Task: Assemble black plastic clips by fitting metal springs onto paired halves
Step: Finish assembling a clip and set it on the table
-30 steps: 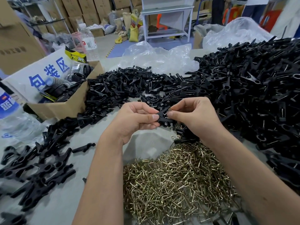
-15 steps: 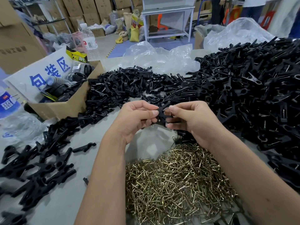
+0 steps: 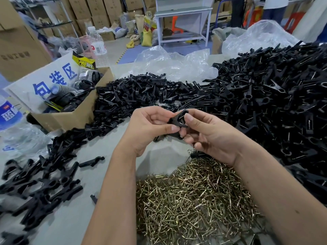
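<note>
A black plastic clip [image 3: 177, 119] made of paired halves sits between my two hands above the table's middle. My left hand [image 3: 146, 128] pinches its left side with thumb and fingers. My right hand [image 3: 210, 135] grips its right side, thumb pressed on top. A spring on it cannot be made out. Just below the hands lies a heap of brass-coloured metal springs [image 3: 194, 195]. A big mound of black clips with springs [image 3: 276, 103] fills the right. Loose black halves [image 3: 134, 96] are piled behind my hands, and more clip pieces [image 3: 40, 183] lie at the left.
An open cardboard box [image 3: 70, 117] with black parts and a blue-lettered sign stands at the left. Crumpled clear plastic bags [image 3: 173, 64] lie behind the piles. A water bottle [image 3: 96, 41] stands far left. Stacked cartons and a white table are in the background.
Both hands have lifted the clip slightly and turned it; my right thumb now presses on top of it. The piles have not moved.
</note>
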Demonstrator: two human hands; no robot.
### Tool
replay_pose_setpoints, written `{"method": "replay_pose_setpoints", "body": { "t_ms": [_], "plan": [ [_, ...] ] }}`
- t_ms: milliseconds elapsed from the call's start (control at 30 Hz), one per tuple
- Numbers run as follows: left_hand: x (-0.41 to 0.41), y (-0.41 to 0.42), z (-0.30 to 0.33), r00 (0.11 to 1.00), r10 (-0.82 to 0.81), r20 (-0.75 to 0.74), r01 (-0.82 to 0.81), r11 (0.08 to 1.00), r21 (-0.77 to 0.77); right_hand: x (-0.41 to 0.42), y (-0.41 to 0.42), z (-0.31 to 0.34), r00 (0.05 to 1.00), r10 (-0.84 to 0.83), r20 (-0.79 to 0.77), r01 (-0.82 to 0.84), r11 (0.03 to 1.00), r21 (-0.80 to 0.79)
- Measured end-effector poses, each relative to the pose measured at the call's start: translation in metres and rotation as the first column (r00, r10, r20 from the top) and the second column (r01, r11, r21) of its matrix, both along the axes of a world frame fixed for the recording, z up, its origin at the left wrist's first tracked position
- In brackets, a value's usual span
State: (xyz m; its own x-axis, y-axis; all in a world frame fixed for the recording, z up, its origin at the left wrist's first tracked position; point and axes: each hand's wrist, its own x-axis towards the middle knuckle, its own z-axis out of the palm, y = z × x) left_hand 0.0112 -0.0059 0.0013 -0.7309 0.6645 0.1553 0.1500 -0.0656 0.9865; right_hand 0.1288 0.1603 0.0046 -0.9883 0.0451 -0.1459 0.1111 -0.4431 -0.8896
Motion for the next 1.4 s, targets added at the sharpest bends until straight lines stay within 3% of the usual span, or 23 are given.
{"method": "replay_pose_setpoints", "body": {
  "t_ms": [200, 333, 467, 567, 767, 1200, 1333, 1400],
  "plan": [
    [0.001, -0.002, 0.003, 0.999, 0.033, -0.007, -0.032, 0.999, 0.028, 0.0, 0.003, 0.001, 0.993, 0.095, -0.063, -0.097, 0.995, -0.02],
    [0.003, -0.001, 0.005, 0.999, -0.036, -0.019, 0.038, 0.995, 0.093, 0.003, 0.006, -0.001, 0.983, 0.17, -0.077, -0.18, 0.972, -0.15],
    [0.005, 0.002, 0.004, 0.999, -0.017, -0.033, 0.019, 0.996, 0.083, 0.002, 0.008, 0.002, 0.963, 0.248, -0.104, -0.269, 0.898, -0.347],
    [0.005, 0.005, 0.002, 0.999, 0.008, -0.045, -0.004, 0.997, 0.083, 0.0, 0.009, 0.005, 0.969, 0.24, -0.057, -0.226, 0.772, -0.594],
    [0.01, 0.009, -0.002, 0.999, -0.038, -0.013, 0.039, 0.988, 0.148, 0.002, 0.009, 0.013, 0.977, 0.215, -0.006, -0.153, 0.675, -0.722],
    [0.008, 0.011, -0.007, 0.999, -0.037, -0.006, 0.037, 0.983, 0.178, 0.001, 0.004, 0.018, 0.984, 0.18, 0.015, -0.132, 0.775, -0.618],
    [0.006, 0.011, -0.003, 0.998, -0.048, -0.031, 0.051, 0.99, 0.131, 0.001, 0.005, 0.006, 0.99, 0.106, -0.097, -0.14, 0.861, -0.489],
    [0.003, 0.01, -0.002, 0.997, 0.021, -0.078, -0.016, 0.998, 0.06, 0.002, 0.007, 0.005, 0.988, 0.035, -0.153, -0.085, 0.94, -0.332]
  ]
}}
